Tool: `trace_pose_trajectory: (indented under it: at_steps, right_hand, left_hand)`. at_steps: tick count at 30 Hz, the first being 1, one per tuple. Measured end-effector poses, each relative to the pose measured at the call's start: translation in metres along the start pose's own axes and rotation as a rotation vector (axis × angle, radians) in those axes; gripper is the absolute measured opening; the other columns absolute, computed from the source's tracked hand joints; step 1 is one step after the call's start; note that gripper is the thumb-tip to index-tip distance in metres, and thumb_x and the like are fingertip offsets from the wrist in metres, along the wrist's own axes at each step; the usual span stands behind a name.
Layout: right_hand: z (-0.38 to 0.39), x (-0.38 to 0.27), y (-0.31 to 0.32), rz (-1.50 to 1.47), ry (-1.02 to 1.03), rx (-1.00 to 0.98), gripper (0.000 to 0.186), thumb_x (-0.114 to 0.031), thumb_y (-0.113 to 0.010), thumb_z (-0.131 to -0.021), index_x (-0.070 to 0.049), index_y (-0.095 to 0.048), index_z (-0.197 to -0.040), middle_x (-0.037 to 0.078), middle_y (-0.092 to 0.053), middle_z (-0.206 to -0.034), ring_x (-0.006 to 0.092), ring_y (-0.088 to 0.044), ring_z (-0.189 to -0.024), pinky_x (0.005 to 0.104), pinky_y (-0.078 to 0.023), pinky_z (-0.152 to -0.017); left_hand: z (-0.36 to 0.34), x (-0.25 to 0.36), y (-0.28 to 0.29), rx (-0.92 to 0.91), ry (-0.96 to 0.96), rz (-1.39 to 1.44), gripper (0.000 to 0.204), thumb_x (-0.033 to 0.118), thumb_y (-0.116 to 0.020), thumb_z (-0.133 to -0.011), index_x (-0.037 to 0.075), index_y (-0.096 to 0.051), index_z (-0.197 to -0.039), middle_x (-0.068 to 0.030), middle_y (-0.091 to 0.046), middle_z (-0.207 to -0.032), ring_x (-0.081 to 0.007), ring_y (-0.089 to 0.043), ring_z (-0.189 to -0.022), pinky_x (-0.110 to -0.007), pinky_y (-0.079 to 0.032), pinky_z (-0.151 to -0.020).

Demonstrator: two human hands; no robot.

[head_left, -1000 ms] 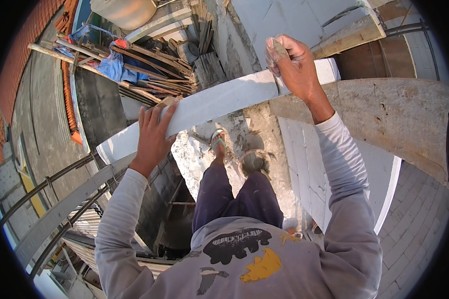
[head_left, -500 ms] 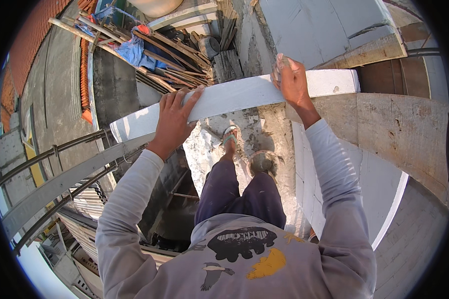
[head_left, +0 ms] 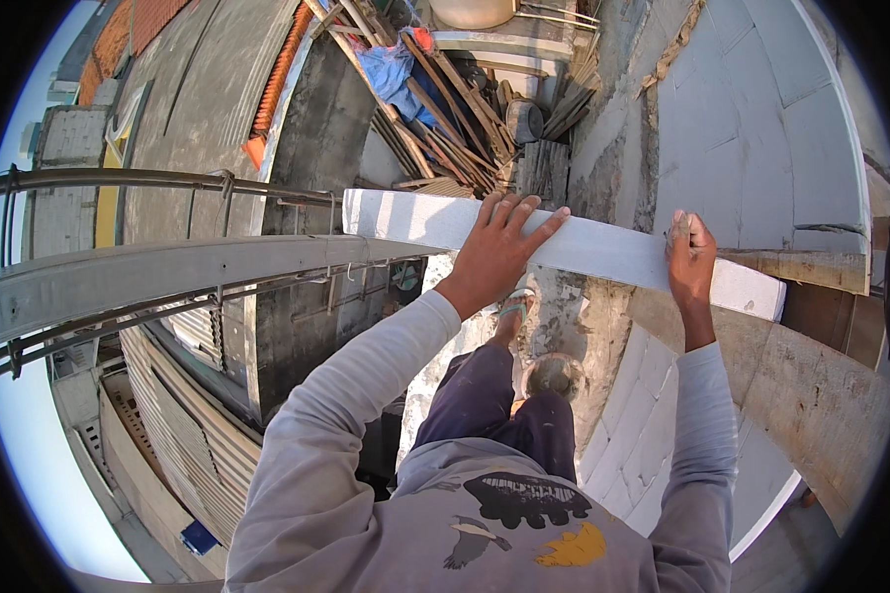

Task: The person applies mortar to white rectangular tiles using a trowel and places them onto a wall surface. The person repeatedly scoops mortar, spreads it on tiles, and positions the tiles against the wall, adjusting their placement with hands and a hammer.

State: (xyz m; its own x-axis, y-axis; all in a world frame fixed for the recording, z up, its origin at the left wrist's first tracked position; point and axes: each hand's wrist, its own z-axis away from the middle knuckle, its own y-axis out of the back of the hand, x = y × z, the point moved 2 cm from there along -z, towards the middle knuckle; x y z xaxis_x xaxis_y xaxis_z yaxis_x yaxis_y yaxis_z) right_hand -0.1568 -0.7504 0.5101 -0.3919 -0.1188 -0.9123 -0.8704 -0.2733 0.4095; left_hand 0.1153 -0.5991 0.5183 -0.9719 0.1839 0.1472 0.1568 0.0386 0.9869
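Observation:
A long white block [head_left: 603,244], like lightweight concrete, lies crosswise in front of me, its right end slightly lower in view. My left hand [head_left: 504,242] rests on its left half, palm down with fingers spread. Over the right part of the block is my right hand [head_left: 693,267], its fingers curled into a fist; whatever they hold, if anything, is hidden. Between the block and my legs my sandalled foot [head_left: 512,311] stands on a rough, mortar-spattered surface. Beside my knee sits a round container [head_left: 554,374] with grey material in it.
A grey metal beam [head_left: 148,277] and dark bars [head_left: 89,180] run in from the left to the block's end. On the right a tan board [head_left: 801,385] slants away. Wood scraps [head_left: 465,109] and a blue tarp [head_left: 391,79] are piled below, with drops beside the wall.
My view has swung, so the block and both hands appear further right and lower. My left hand still lies on the block; my right hand stays curled.

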Motion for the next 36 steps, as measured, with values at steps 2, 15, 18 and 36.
trace_pose_trajectory:
  at_steps: [2, 15, 18, 36]
  right_hand:
    - [-0.008, -0.019, -0.006, -0.011, 0.047, 0.019, 0.038, -0.023, -0.055, -0.109, -0.009, -0.042, -0.076, -0.007, -0.038, -0.068, 0.0046, -0.033, -0.063, 0.0253, -0.03, -0.055]
    - [0.003, -0.023, -0.071, -0.5, -0.083, -0.128, 0.04, -0.02, -0.056, -0.108, -0.007, -0.048, -0.071, -0.006, -0.043, -0.062, 0.0026, -0.036, -0.056, 0.0244, -0.03, -0.05]
    - [-0.001, -0.072, -0.073, -0.364, 0.15, -0.158, 0.023, -0.009, -0.06, -0.098, 0.001, -0.053, -0.079, 0.011, -0.05, -0.065, 0.0215, -0.046, -0.056, 0.0326, -0.039, -0.054]
    - [0.017, -0.039, -0.034, -0.277, 0.187, 0.259, 0.02, -0.006, -0.05, -0.101, 0.001, -0.051, -0.083, 0.0, -0.041, -0.068, 0.0092, -0.037, -0.065, 0.03, -0.037, -0.057]
  left_hand:
    - [0.0, 0.0, -0.001, 0.042, 0.006, 0.027, 0.09, 0.014, -0.076, -0.081, 0.027, -0.035, -0.161, -0.0178, -0.051, -0.139, -0.0383, -0.046, -0.131, -0.053, -0.031, -0.118]
    - [-0.012, 0.005, 0.007, -0.014, 0.01, 0.088, 0.086, 0.011, -0.075, -0.081, 0.025, -0.041, -0.158, -0.0154, -0.054, -0.133, -0.036, -0.047, -0.13, -0.051, -0.032, -0.118]
    - [-0.007, 0.003, 0.006, -0.036, 0.06, 0.131, 0.086, 0.005, -0.075, -0.078, 0.026, -0.045, -0.156, -0.016, -0.056, -0.134, -0.0371, -0.049, -0.129, -0.053, -0.031, -0.119]
    - [-0.012, 0.011, 0.01, -0.093, 0.012, 0.108, 0.1, 0.011, -0.09, -0.068, 0.022, -0.044, -0.155, -0.0165, -0.052, -0.135, -0.0383, -0.047, -0.134, -0.057, -0.024, -0.125]
